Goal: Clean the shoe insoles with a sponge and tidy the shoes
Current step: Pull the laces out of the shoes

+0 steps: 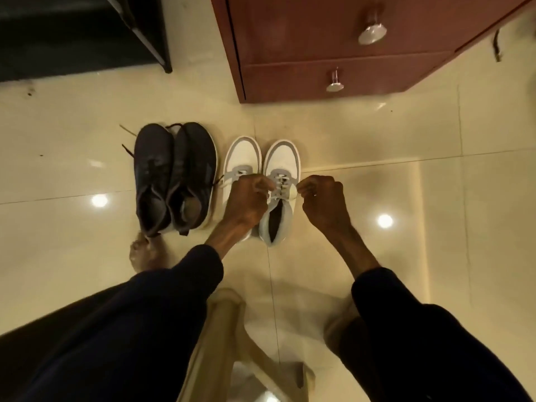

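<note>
Two pairs: dark sneakers (174,175) on the left and white sneakers (243,152) on the right, side by side on the tiled floor (406,134), toes pointing away from the person
Right white sneaker (285,161): upright on the floor, directly between the two hands, its dark opening facing the person
Left white sneaker (240,161): just beside its mate, its rear half hidden under the left hand and wrist
Laces (280,184): white, threaded across grey eyelet panels, drawn out sideways toward each hand
Left hand (249,198): above the gap between the white sneakers, fingers curled, pinching a lace at the left edge of the right sneaker's tongue
Right hand (322,198): just right of the same sneaker, fingers clenched, thumb and forefinger pinching the other lace
Sleeves (197,274): dark, pushed up from both wrists
Bare foot (145,253): on the floor, touching the heel of the dark pair
Cabinet (304,47): reddish wood, beyond the shoes, with two metal knobs (372,31)
Wooden frame (223,329): pale, between the person's arms, near the bottom edge
</note>
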A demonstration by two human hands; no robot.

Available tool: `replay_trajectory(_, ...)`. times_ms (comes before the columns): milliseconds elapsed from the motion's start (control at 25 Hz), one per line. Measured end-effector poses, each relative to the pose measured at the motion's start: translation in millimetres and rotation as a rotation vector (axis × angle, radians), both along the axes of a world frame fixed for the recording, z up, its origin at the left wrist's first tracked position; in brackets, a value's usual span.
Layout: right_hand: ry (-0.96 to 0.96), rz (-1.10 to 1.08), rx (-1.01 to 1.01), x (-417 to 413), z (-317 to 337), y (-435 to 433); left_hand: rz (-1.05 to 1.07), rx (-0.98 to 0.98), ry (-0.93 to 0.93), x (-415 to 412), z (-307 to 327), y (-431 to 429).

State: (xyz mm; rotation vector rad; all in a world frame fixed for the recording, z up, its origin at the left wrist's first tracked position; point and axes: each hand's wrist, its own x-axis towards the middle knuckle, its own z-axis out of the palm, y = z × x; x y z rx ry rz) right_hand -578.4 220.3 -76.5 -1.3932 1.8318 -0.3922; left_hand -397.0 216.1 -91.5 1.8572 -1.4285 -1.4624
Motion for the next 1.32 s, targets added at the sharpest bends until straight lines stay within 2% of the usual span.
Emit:
replay_trajectory(160,-0.026,0.034,0.103,2.9,-57.8,19.9,-0.107,-0.014,-0.101,-16.4,-60.9,21.0)
replay_trajectory(240,-0.023,0.057,0.090,7.1,-77.6,33.8,-0.098,-0.087,-0.171,-18.6,-75.0,33.6)
replay_trajectory(320,-0.013,0.029,0.032,14.6,-90.0,48.6,-0.104,-0.196,-0.261,-20.3,-83.9,44.8)
replay_trajectory(400,0.083,-0.015,-0.036,19.9,-95.7,63.7,-0.109,-0.257,-0.327,-24.9,-84.1,51.0)
replay_trajectory(640,0.198,-0.019,0.017,12.8,-91.1,86.6,-0.212,-0.198,-0.459,-21.5,-81.1,70.7)
replay_trajectory(880,0.007,-0.003,0.011,-9.7,-67.1,89.6,-0.260,-0.047,-0.275,-4.6,-57.0,69.4)
replay_trajectory(1080,0.053,0.104,0.157,-23.1,-58.7,65.4,-0.262,0.228,0.026,13.4,-51.6,43.6)
replay_trajectory(1200,0.144,0.138,0.267,-31.1,-58.9,59.0,-0.213,0.128,0.051,13.2,-46.3,40.2)
replay_trajectory(1320,0.044,0.084,0.199,-31.2,-47.8,62.0,-0.110,0.059,0.127,9.4,-48.7,42.9)
